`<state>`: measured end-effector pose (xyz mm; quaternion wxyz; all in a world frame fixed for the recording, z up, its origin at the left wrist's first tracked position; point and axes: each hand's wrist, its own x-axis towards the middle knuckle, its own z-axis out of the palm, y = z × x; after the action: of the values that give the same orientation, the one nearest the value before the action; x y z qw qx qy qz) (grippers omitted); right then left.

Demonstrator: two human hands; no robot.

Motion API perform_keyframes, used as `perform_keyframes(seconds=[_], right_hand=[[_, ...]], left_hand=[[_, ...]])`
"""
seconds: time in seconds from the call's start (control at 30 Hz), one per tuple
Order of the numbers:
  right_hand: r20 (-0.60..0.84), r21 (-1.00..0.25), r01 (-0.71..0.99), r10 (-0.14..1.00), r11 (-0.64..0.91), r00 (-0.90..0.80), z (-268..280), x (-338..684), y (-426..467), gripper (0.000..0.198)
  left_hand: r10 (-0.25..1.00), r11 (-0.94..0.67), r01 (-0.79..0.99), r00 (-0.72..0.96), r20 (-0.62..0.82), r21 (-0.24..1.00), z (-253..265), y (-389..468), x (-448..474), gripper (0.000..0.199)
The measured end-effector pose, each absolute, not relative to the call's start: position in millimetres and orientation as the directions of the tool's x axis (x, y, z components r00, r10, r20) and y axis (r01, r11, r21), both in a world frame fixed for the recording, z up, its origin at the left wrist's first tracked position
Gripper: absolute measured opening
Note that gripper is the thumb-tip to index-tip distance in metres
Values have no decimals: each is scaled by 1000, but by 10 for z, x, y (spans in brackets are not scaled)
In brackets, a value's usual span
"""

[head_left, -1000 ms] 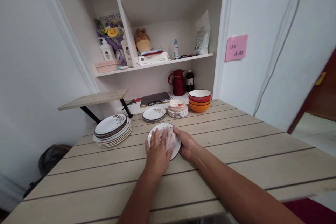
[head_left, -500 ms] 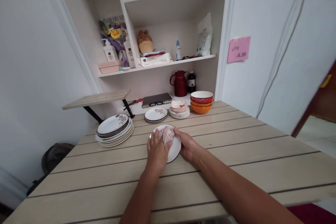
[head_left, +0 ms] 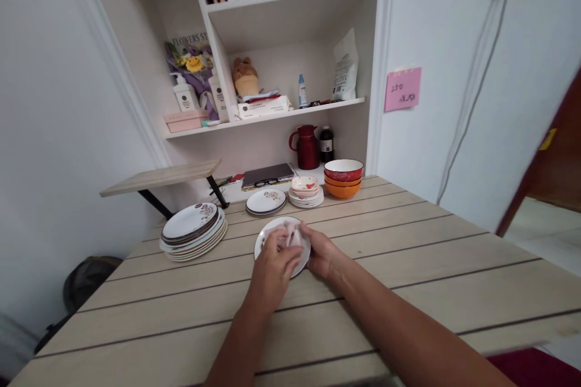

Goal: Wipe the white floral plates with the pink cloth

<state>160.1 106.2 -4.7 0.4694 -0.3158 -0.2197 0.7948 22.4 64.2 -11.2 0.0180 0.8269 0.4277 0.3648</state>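
A white plate with a dark rim (head_left: 264,234) is in front of me, over the slatted table. At its right edge my right hand (head_left: 321,252) grips the rim, thumb on top and fingers partly hidden below. On the plate lies a crumpled pale pink cloth (head_left: 294,237). My left hand (head_left: 273,265) is over the plate with bent fingers closed on the cloth. Part of the plate's flower pattern shows beside the cloth; the hand covers the rest.
A tall plate stack (head_left: 193,233) stands left, near a small raised wooden shelf (head_left: 161,178). Behind my hands are flowered plates (head_left: 266,201), small dishes (head_left: 305,195) and stacked bowls (head_left: 344,180). A red jug (head_left: 307,148) and a laptop (head_left: 267,175) sit farther back.
My left hand's fingers, laid flatter over the cloth before, are now bent and drawn together on it. My right hand keeps its hold on the plate rim. The view has shifted slightly.
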Motion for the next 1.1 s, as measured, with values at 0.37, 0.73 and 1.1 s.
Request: perform_keyframes(seconds=[0.37, 0.73, 1.1], right_hand=[[-320, -726, -531, 898, -437, -301, -135, 1556, 1076, 35], [-346, -687, -536, 870, -490, -352, -54, 1614, 1048, 41], [-338, -710, -551, 899, -438, -279, -96, 1561, 1067, 31]], left_hand=[[824, -409, 829, 157, 544, 381, -224, 871, 48, 41], [703, -697, 651, 538, 466, 301, -140, 561, 415, 12], [857, -375, 821, 130, 499, 430, -247, 852, 134, 31]])
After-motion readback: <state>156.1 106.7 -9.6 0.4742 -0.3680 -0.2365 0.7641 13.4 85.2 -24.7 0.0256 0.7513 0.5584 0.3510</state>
